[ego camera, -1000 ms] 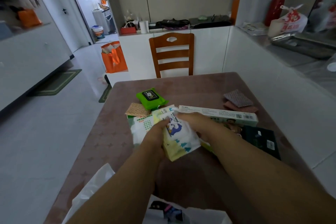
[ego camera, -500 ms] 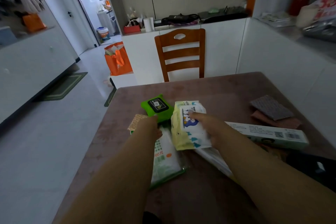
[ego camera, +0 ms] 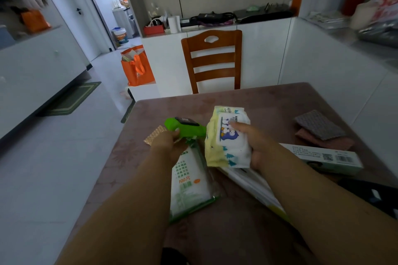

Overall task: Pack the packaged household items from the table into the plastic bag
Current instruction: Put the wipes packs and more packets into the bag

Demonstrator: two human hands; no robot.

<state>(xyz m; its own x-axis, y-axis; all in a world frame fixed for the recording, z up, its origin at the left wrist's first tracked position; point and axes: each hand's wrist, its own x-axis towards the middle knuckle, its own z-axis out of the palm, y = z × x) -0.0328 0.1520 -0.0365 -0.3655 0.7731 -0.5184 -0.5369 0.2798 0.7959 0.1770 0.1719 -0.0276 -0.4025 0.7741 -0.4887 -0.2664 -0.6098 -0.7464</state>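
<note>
Both hands gathering packets from the surface, bag out of sight

We judge this the pick-up step: our left hand (ego camera: 170, 144) has its fingers wrapped around the bright green soft plastic wipes pack (ego camera: 185, 129), lifted just off the mauve surface (ego camera: 269, 101), while our right hand (ego camera: 256, 146) pinches the white-and-yellow soft baby-wipes packet (ego camera: 228, 137), thumb on top. A white-and-green flat plastic packet (ego camera: 189, 183) and a long pale green cardboard box (ego camera: 327, 157) lie on the surface, unpacked. The plastic bag is not in view, so its contents cannot be told; next we must carry both packs toward it.
</note>
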